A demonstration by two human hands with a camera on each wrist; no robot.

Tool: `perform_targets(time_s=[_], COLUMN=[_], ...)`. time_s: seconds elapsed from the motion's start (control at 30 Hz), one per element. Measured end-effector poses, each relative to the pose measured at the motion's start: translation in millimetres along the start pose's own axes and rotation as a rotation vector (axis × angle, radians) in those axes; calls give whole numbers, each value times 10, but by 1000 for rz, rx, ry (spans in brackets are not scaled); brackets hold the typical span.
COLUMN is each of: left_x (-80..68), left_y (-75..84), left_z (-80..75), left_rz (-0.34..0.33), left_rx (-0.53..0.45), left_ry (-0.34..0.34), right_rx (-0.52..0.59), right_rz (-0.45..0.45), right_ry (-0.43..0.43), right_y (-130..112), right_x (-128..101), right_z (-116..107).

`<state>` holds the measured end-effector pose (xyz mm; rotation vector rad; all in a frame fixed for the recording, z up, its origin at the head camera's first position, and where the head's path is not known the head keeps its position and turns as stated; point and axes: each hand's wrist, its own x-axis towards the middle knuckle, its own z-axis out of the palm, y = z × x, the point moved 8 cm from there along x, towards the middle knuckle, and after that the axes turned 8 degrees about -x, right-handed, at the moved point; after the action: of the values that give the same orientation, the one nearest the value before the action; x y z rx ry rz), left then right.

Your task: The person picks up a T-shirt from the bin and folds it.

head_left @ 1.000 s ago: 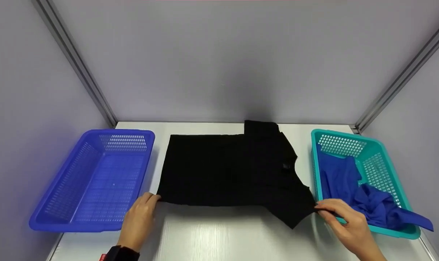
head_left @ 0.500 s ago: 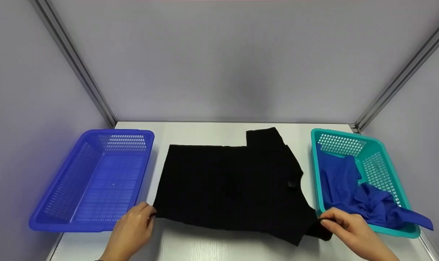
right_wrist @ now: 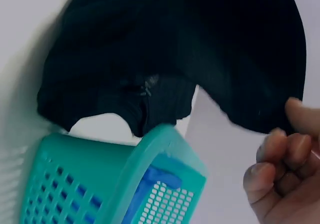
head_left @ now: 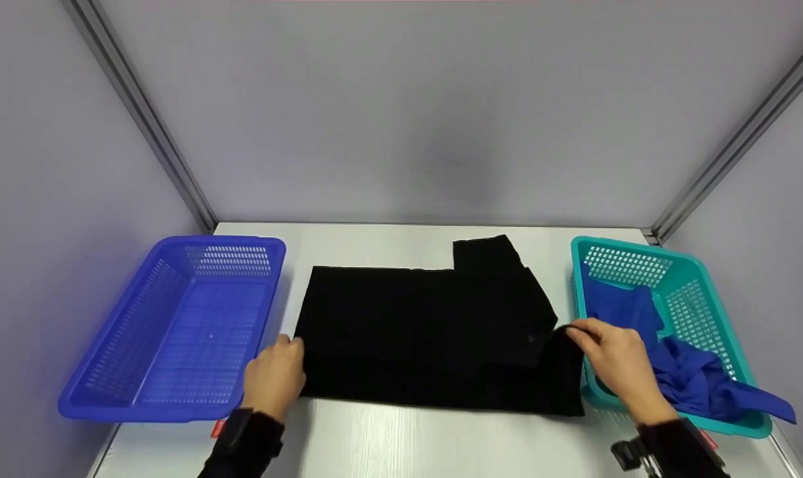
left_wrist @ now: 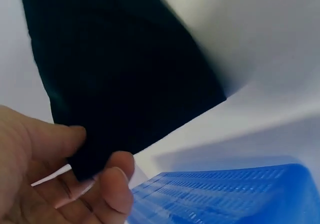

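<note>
A black T-shirt [head_left: 415, 325] lies across the white table, its collar side to the right and one sleeve [head_left: 486, 254] sticking out at the back. At its front left corner my left hand [head_left: 275, 378] pinches the hem between thumb and fingers, as the left wrist view also shows. My right hand [head_left: 614, 358] pinches the shoulder end of the shirt and holds it raised, with the near edge being folded over toward the back. In the right wrist view the lifted cloth [right_wrist: 250, 58] hangs from the thumb and fingertips; a small label [right_wrist: 149, 83] shows at the collar.
A blue plastic basket [head_left: 269, 332] stands to the left, with nothing visible inside. On the right, a teal basket [head_left: 713, 318] holds blue cloth [head_left: 620, 318], one end of which hangs over the rim. Grey walls enclose the table at the back and sides.
The shirt has been pulled toward the front. Both hands then moved back up, lifting its near edge and turning it over onto the body; the front sleeve no longer shows.
</note>
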<state>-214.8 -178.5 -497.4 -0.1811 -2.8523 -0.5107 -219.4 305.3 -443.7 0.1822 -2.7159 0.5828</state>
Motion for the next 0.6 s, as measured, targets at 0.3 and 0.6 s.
perform_targets(time_s=[0.3,0.6], left_x=[264,371], left_y=[-69,-167], left_z=[313,556], left_rz=[-88,-170], left_rx=[25,29], left_ry=[-102,-173], right_rx=[159,110], right_rz=[282,386], right_ry=[-216,-245], right_y=[146,203], right_x=[275,350], right_z=[365,586])
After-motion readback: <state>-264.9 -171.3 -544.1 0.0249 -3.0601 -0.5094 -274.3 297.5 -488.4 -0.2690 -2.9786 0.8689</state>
